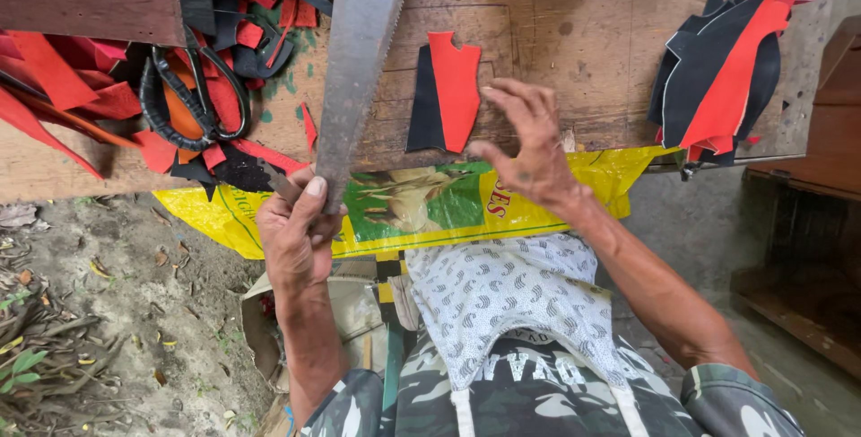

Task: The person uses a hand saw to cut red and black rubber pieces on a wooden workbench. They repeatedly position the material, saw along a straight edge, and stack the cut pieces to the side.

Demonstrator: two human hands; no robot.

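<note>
nearest the camera, both forearms reach up from camouflage sleeves point(556, 392) over a white patterned cloth point(502, 293) in the lap. the left arm rises almost straight, its wrist bent slightly inward; the left hand point(294, 231) is clenched around the near end of a hand saw point(359, 60), thumb pressed flat up the blade, so the grip is firm and closed. the handle itself is hidden inside the fist. the right arm comes in from the right at a slant, elbow low, wrist cocked. the right hand point(529, 145) is open and holds nothing, fingers spread and curled a little, fingertips resting on or just above the near edge of the wooden board point(574, 33); i cannot tell if they press on it.

just beyond the hands a yellow printed sack point(421, 208) hangs off the board's near edge. on the board, just left of the right hand's fingertips, lies a red leather cut piece point(455, 87) on top of a black leather piece point(423, 105). the saw blade runs from the fist away across the board, teeth facing right, just left of these pieces.

farther left, black-handled scissors point(193, 100) lie among red and black scraps point(72, 87). at far right sits a stack of red and black cut pieces point(722, 69).
</note>
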